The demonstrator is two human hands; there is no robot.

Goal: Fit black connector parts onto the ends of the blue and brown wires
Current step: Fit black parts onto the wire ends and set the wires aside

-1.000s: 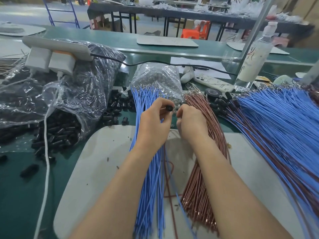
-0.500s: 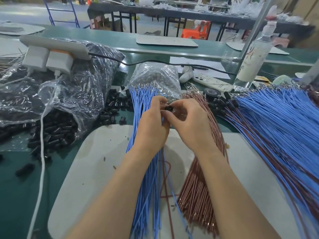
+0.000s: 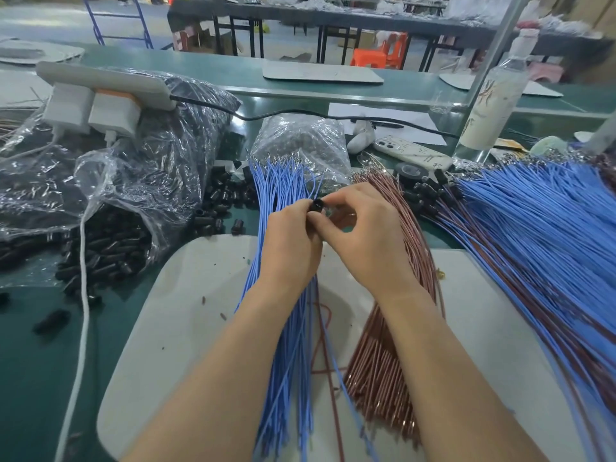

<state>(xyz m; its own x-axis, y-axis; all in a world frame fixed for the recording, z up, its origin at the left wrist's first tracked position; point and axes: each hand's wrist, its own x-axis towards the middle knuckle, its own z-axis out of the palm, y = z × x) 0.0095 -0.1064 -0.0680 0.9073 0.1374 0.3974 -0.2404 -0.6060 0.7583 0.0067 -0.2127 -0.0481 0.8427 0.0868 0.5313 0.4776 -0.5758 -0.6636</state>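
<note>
Left hand [image 3: 290, 245] pinches black connector [image 3: 317, 205] above white mat's [image 3: 186, 311] far edge, opening up so a wire end can enter. Right hand [image 3: 363, 235] fingers curl at it, apparently pinching one blue wire [image 3: 315, 185]. Blue bundle [image 3: 283, 328] and brown bundle [image 3: 383, 361] lie mid-mat, within reach.

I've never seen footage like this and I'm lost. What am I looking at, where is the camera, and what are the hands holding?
No machine: these are a person's two bare hands, filmed by one wide-angle camera worn on the head, looking forward and down. The left hand and right hand meet over a white pad on a green table. Their fingers pinch one black connector, with a single blue wire curving up from it. Under the hands lie a bundle of blue wires and a bundle of brown wires. Left are loose black connectors spilling from a plastic bag; right, a pile of wires.
</note>
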